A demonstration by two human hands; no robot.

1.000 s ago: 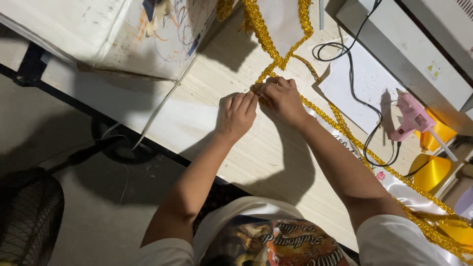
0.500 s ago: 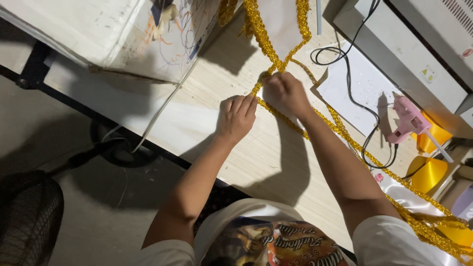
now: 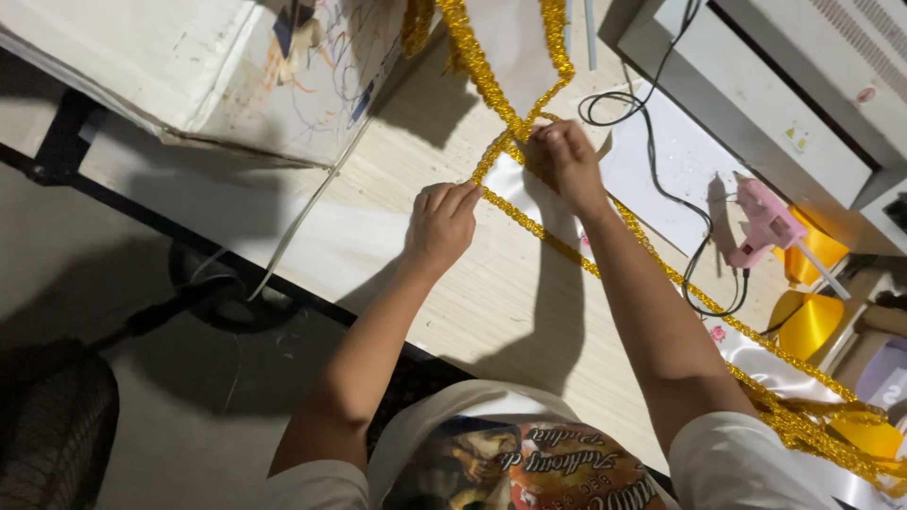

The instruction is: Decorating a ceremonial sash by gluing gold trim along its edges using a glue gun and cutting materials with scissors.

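One head-worn camera looks steeply down from above the person's chest — close over the wooden table point(image 3: 510, 312), tilted so the table edge runs diagonally — floor at left, no second view.

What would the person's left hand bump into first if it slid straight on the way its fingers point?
Probably the glittery gold trim cord, which the left hand already touches at its fingertips. Past it lies the shiny white ribbon strip, then the right hand.
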